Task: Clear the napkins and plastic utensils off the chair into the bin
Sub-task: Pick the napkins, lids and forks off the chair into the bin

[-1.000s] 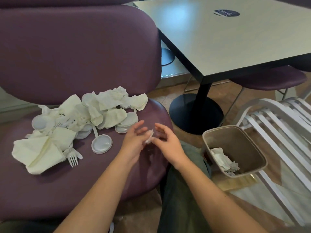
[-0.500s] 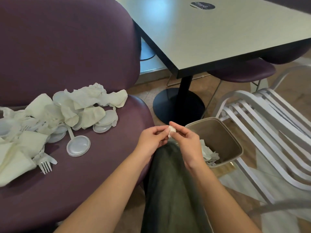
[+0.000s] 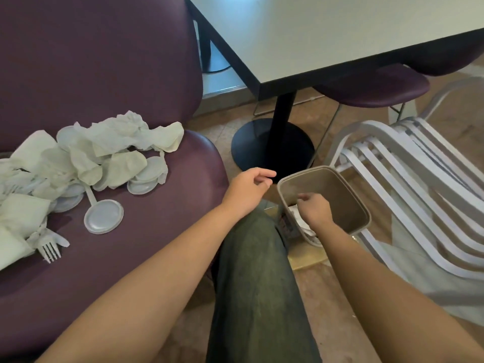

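Crumpled napkins [image 3: 112, 142] lie heaped on the left of the purple chair seat [image 3: 157, 231], mixed with round plastic lids [image 3: 103, 216] and a white plastic fork [image 3: 49, 251]. The tan bin [image 3: 364, 205] stands on the floor right of the chair, with white paper [image 3: 294, 210] in it. My right hand [image 3: 314, 208] reaches down inside the bin, its fingertips drawn together and pointing left; anything between them is hidden. My left hand [image 3: 248, 187] hovers at the seat's right edge beside the bin, fingers loosely curled and holding nothing.
A pale table [image 3: 340, 30] on a black pedestal base [image 3: 262, 145] stands behind the bin. A white slatted chair [image 3: 419, 192] lies close on the bin's right. My leg in dark trousers [image 3: 256, 284] is between chair and bin.
Both hands moved right from the seat with a small white scrap pinched between them. They have since parted: the right hand went down into the bin, and the left stays at the seat edge.
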`<action>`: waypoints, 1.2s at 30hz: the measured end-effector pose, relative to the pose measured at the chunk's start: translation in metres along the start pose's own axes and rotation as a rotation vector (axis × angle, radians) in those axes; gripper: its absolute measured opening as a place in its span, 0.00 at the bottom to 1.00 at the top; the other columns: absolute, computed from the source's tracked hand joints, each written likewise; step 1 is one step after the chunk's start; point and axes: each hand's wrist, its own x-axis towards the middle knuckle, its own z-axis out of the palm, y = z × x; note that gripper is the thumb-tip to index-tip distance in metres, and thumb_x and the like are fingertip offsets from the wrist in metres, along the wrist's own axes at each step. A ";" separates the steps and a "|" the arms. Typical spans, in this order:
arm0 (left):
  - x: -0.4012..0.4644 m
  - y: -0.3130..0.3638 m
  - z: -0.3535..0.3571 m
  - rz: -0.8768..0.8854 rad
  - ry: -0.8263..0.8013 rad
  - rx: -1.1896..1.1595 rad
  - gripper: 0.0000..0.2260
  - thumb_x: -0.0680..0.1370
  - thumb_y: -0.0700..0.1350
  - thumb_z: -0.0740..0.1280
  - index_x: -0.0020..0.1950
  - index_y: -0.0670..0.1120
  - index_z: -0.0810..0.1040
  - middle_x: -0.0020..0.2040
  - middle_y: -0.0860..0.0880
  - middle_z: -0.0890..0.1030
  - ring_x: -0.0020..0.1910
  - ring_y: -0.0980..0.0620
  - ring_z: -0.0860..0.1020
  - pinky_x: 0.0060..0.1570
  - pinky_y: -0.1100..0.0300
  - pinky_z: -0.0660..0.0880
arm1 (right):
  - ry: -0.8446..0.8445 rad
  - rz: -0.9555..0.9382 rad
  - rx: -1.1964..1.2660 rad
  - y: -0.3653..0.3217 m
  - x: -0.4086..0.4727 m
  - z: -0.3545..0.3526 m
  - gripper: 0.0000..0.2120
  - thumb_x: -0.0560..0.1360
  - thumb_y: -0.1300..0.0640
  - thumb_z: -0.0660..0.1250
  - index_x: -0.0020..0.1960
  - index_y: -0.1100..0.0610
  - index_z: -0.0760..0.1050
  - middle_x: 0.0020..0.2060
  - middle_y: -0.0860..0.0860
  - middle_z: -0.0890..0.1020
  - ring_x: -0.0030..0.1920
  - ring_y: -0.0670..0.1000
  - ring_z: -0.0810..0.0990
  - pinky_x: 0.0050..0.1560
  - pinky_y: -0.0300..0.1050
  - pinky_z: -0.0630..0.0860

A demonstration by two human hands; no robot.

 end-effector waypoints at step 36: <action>-0.121 -0.144 -0.215 -0.531 0.606 0.681 0.37 0.71 0.56 0.72 0.75 0.49 0.61 0.68 0.41 0.68 0.65 0.40 0.66 0.63 0.50 0.65 | -0.082 -0.497 -0.272 -0.242 -0.088 0.188 0.28 0.77 0.46 0.66 0.71 0.57 0.66 0.67 0.57 0.68 0.68 0.59 0.65 0.65 0.54 0.67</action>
